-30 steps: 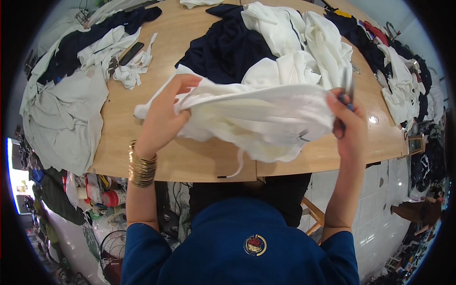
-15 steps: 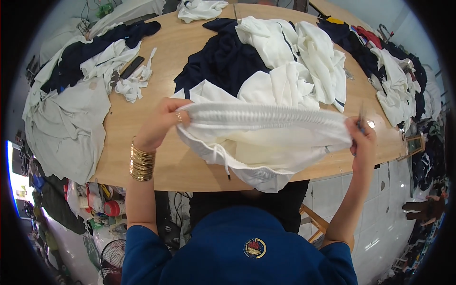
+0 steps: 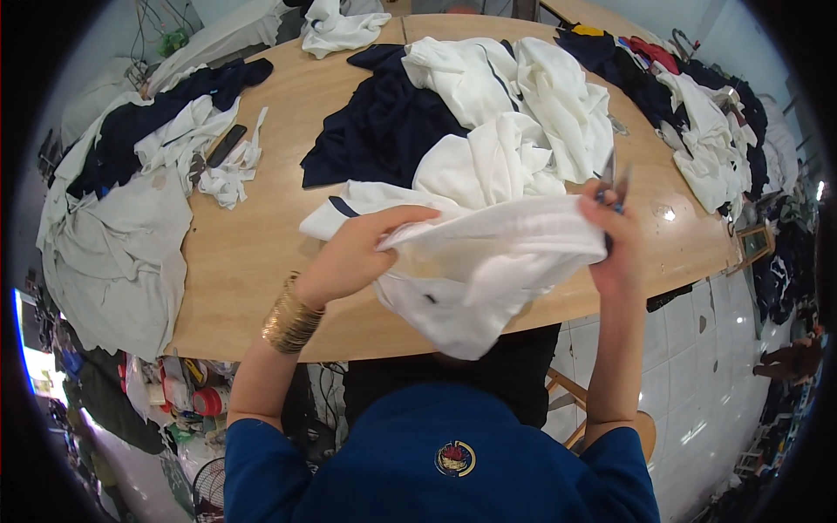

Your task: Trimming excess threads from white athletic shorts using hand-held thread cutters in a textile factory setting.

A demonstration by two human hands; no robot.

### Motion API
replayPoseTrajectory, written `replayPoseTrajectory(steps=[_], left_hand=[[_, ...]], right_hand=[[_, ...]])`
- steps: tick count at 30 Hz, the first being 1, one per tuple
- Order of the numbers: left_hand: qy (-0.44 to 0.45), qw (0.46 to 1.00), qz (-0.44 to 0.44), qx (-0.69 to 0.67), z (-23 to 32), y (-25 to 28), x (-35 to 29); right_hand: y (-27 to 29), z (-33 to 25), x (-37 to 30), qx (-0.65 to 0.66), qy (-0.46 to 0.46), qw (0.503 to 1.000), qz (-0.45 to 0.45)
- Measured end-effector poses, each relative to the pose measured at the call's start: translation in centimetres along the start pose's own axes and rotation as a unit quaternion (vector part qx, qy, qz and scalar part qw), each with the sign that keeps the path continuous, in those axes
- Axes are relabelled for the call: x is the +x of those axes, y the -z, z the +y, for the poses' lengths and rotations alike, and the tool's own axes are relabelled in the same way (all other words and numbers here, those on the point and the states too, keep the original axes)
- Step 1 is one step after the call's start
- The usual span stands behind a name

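White drawstring trousers [image 3: 497, 261] are held up over the near edge of the table, their elastic waistband stretched between my hands. My left hand [image 3: 349, 260] is closed on the cloth at the left end of the band. At the opposite end, my right hand [image 3: 614, 235] grips the waistband and also carries small scissors [image 3: 617, 185], blades pointing up and away from me. The lower part of the trousers hangs toward my lap. Part of a white leg with a navy stripe lies on the table beyond my left hand.
White garments [image 3: 488, 161] and a navy garment [image 3: 379, 122] are heaped just beyond on the wooden table [image 3: 235, 288]. Pale cloth [image 3: 113, 261] drapes over the left side, near a black phone-like object [image 3: 226, 146] and white scraps [image 3: 228, 179]. More clothes [image 3: 711, 131] lie at right.
My left hand has moved right and inward, bringing the waistband's ends closer together. The trousers have turned, so the drawstring no longer shows. My right hand has shifted slightly left, with the scissors more visible.
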State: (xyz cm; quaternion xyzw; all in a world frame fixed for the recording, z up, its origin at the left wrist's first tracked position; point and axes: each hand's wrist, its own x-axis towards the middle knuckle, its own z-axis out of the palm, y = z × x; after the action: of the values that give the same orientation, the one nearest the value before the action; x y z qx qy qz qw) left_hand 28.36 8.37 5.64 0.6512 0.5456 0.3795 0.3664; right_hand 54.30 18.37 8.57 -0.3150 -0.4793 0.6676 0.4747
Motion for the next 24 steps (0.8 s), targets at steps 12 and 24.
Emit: replayPoseTrajectory(steps=[12, 24], left_hand=[[0.13, 0.963, -0.005, -0.237, 0.2, 4.5, -2.0], [0.057, 0.992, -0.044, -0.102, 1.5, 0.6, -0.2]], right_hand=[[5.4, -0.6, -0.6, 0.129, -0.02, 0.987, 0.096], [-2.9, 3.0, -1.2, -0.303, 0.004, 0.927, -0.22]])
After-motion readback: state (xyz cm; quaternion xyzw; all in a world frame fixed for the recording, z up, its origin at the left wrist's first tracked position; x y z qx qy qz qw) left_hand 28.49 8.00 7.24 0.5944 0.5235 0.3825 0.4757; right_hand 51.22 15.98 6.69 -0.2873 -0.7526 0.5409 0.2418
